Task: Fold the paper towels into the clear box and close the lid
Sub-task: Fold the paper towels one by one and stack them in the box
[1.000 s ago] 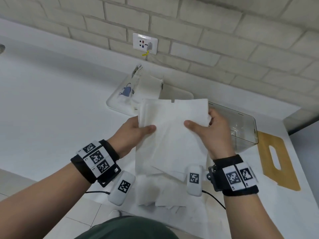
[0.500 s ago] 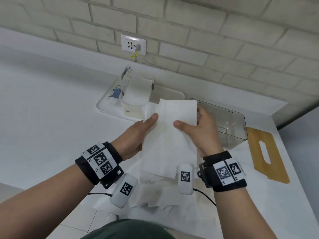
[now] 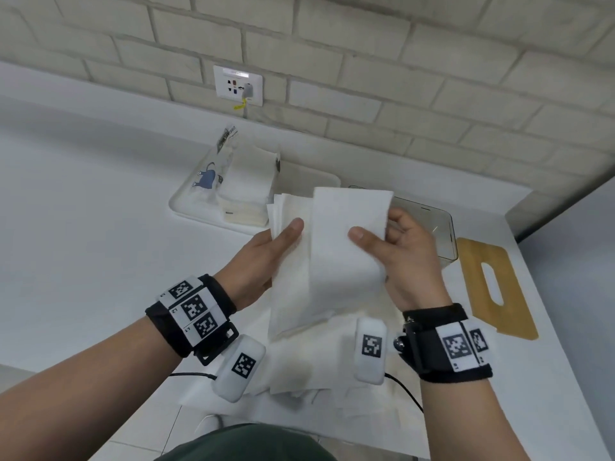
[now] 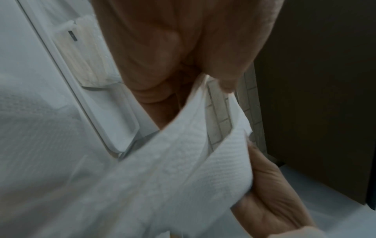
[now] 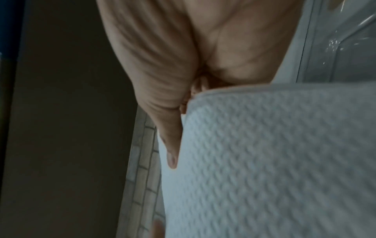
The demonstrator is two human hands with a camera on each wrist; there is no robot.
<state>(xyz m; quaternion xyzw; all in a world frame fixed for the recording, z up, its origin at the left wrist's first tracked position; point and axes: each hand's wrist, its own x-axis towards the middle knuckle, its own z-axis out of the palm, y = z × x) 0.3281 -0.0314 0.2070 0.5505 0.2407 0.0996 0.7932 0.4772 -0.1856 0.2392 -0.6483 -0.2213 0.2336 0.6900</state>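
Both hands hold a white paper towel (image 3: 332, 261) upright above the counter, folded into a narrow strip with its right half lapped over the left. My left hand (image 3: 263, 257) grips its left edge, thumb on the front. My right hand (image 3: 396, 251) pinches the right edge, thumb on the front and fingers behind. The left wrist view shows the embossed paper towel (image 4: 183, 169) bent in layers under my thumb. The right wrist view is filled by the paper towel (image 5: 274, 161) beside my thumb. The clear box (image 3: 429, 224) stands open behind my right hand, mostly hidden. Its wooden lid (image 3: 496, 287) lies flat to the right.
More loose paper towels (image 3: 316, 371) lie spread on the white counter under my wrists. A white tray (image 3: 186, 207) at the back holds a stack of folded towels in an opened plastic wrapper. A brick wall with a socket (image 3: 238, 84) runs behind. The counter's right edge is past the lid.
The wide sheet has been folded narrower, its right half brought over the left. Both hands have come closer together and stay on the towel.
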